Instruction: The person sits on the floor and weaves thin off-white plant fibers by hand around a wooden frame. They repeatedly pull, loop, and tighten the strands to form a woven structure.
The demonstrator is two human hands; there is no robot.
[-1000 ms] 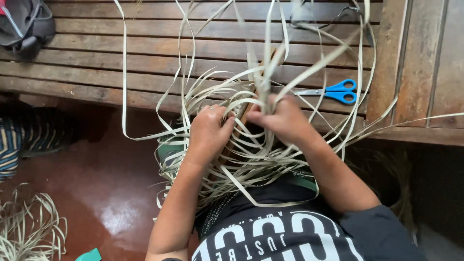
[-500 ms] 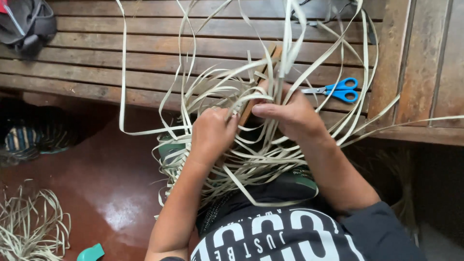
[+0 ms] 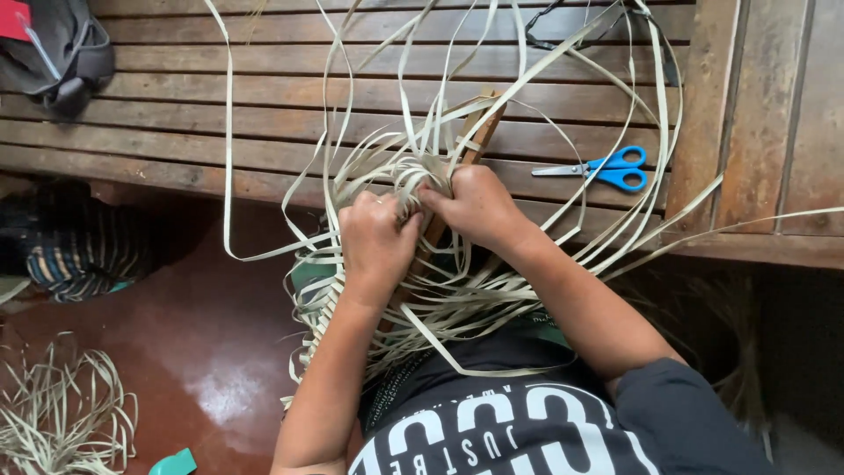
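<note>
Now both hands closed on pale strips: left hand, right hand, knuckles touching. Counter edge just behind; scissors near. Right hand drawn back toward left since earlier frame.

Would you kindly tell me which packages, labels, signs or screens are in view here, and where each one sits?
Red tag: top left corner, a flat red rectangle lying on the grey bag on the wooden slats.
White printed lettering: bottom centre, large block characters across the person's dark shirt.
No packages, signs or screens show.
</note>
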